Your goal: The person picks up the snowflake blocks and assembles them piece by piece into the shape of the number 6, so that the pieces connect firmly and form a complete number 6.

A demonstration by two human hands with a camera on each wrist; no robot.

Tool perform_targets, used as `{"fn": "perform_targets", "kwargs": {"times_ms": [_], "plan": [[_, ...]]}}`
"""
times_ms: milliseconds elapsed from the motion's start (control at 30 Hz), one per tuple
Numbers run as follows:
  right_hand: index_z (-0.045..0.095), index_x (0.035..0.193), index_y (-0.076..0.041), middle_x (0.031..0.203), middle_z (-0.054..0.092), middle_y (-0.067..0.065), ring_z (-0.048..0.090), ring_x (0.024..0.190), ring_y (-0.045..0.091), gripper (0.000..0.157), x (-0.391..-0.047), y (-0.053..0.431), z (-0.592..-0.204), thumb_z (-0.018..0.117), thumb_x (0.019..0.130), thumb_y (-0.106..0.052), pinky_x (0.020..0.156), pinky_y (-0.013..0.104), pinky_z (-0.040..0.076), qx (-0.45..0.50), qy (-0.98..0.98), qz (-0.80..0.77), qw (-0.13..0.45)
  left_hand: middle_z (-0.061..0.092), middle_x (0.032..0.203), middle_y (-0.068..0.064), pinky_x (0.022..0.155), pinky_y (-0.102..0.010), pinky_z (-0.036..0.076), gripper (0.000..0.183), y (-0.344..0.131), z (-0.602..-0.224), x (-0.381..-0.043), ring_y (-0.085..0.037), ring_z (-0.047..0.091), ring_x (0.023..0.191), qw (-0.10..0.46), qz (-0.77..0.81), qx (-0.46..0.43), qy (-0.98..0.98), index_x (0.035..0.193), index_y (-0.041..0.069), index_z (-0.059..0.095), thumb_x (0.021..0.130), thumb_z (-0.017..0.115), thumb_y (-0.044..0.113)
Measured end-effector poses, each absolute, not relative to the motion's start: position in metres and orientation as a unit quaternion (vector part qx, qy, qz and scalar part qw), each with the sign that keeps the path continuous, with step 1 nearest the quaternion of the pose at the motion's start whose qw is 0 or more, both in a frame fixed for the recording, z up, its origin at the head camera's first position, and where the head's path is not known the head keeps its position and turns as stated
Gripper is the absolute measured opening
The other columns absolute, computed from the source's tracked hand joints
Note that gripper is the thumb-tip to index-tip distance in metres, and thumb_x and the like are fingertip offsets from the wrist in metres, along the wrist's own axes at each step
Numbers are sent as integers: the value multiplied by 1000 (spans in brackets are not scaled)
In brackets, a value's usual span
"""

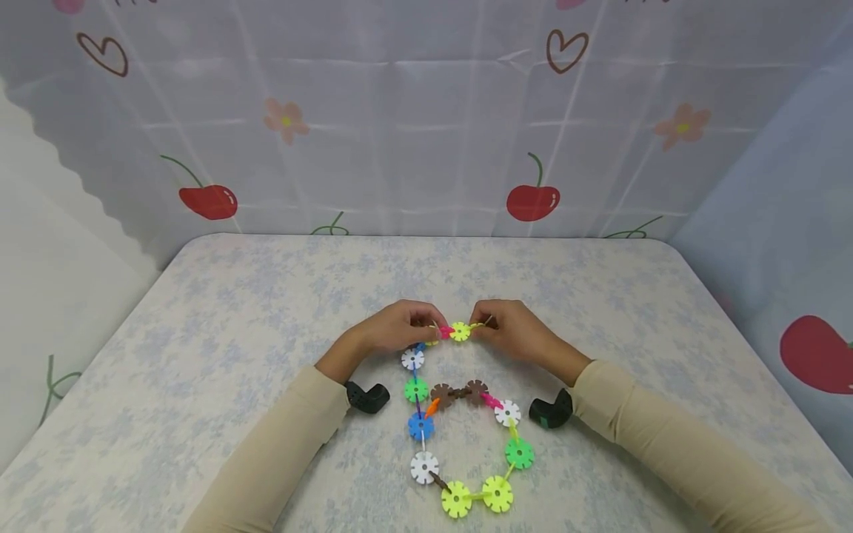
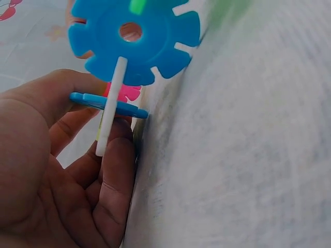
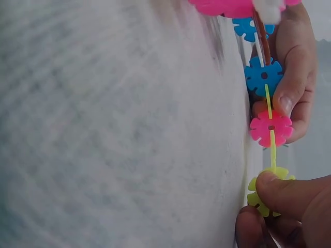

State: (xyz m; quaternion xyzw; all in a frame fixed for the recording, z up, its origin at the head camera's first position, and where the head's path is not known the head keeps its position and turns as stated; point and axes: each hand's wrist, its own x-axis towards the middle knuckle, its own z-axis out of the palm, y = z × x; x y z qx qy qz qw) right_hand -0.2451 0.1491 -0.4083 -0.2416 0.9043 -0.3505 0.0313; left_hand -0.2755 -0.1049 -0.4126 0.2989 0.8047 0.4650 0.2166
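Note:
A chain of notched plastic discs lies on the table, with colored discs slotted together at angles. Its left side runs through a green disc (image 1: 416, 390) and a blue disc (image 1: 421, 426), and a closed loop bends round by a yellow disc (image 1: 497, 494). At the chain's far end, my left hand (image 1: 403, 326) pinches it beside a pink disc (image 3: 271, 128). In the left wrist view, a large blue disc (image 2: 176, 31) and an edge-on white disc (image 2: 111, 108) hang before that hand. Between thumb and fingers, my right hand (image 1: 513, 329) pinches a yellow disc (image 3: 281, 172) at the end.
A pale floral cloth covers the table (image 1: 266, 296). Behind it hangs a curtain (image 1: 400, 148) printed with cherries, hearts and flowers. Black wrist cameras sit under each forearm, the left camera (image 1: 368, 398) and the right camera (image 1: 552, 409) flanking the chain.

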Motion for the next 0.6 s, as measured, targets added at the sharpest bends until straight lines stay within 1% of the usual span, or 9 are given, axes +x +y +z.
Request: {"fn": "perform_targets", "kwargs": {"times_ms": [167,300,467,600], "plan": [[69,90,-16,87,69,-6,63,80,12,11,-245,150,-409,77,91,-8,73,35,52,-222,912,-344,23,66,88,-2,68,-30,42,14,-105,-413,-276,-15,50,73,211,468,296,806,110,11,75,99,66,13],[69,88,-14,85,70,-6,63,78,12,12,-244,153,-409,77,90,-6,71,34,52,-221,907,-358,11,69,91,-2,69,-30,43,15,-106,-413,-276,-15,51,74,211,476,287,804,109,10,76,99,65,13],[70,83,-13,82,71,-6,62,72,11,14,-245,153,-409,78,89,-4,65,31,50,-241,902,-359,-3,68,86,-3,67,-30,43,15,-107,-413,-276,-14,51,71,210,485,272,804,108,10,77,99,66,12],[71,81,-12,78,70,-6,59,69,11,15,-246,149,-406,79,88,-3,62,30,48,-241,904,-352,3,68,84,-3,65,-29,43,15,-107,-413,-275,-14,49,69,210,491,272,801,108,9,78,99,66,12]]}}
